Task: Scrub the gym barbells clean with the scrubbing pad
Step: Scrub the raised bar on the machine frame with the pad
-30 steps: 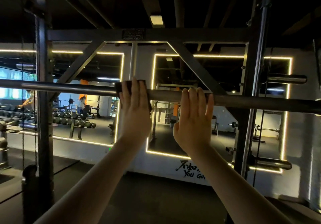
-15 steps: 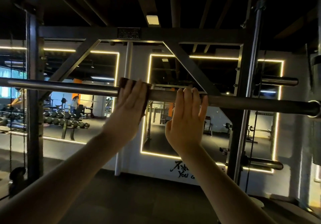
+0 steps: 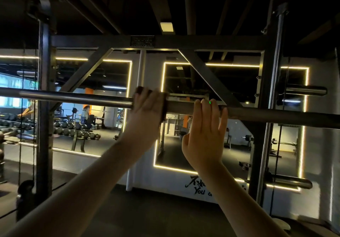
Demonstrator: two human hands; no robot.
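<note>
A long steel barbell (image 3: 77,98) runs across the view at head height, held in a black rack. My left hand (image 3: 145,111) grips a dark scrubbing pad (image 3: 164,106) wrapped over the bar near its middle; only the pad's edges show around my fingers. My right hand (image 3: 206,135) is a little to the right, fingers hooked over the top of the bar, thumb hanging free below it.
The black rack frame (image 3: 184,41) crosses above, with uprights at left (image 3: 43,108) and right (image 3: 265,108). Steel pegs (image 3: 305,91) stick out on the right. A mirror wall with light strips is behind, reflecting dumbbell racks (image 3: 73,127) and people.
My left hand slid the pad along the bar and now curls more tightly over it. My right hand stays hooked over the bar. The view has shifted slightly.
</note>
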